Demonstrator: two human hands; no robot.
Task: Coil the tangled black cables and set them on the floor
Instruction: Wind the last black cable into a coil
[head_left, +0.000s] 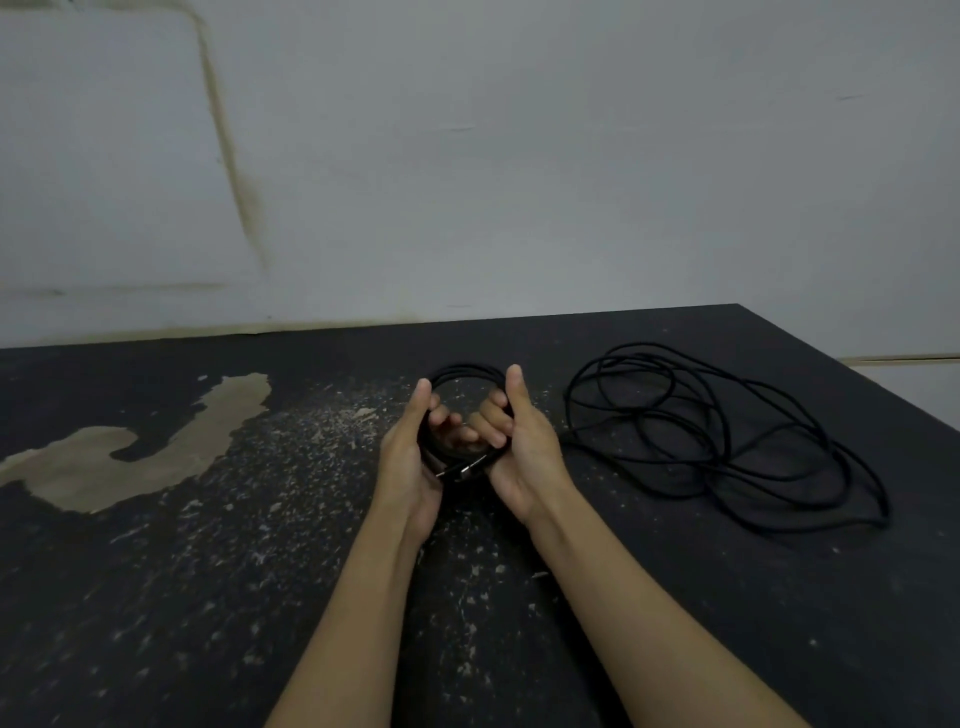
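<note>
Head view: both hands (457, 447) grip small cable coil (457, 371), loose tangle (727, 436) right

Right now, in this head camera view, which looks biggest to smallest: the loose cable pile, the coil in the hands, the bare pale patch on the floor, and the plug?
1. Loose cable pile and bare pale patch: similar spread, too close to rank.
2. Coil held between left hand and right hand, partly hidden.
3. Plug, smallest.

Matt black cable on a worn, dark floor
The loose cable (722, 431) looked matt and rubbery; the floor (208, 571) was rough, flecked with pale chips, its coating peeled at a bare patch (130, 457); the far wall (519, 156) was dull, stained paint
</note>
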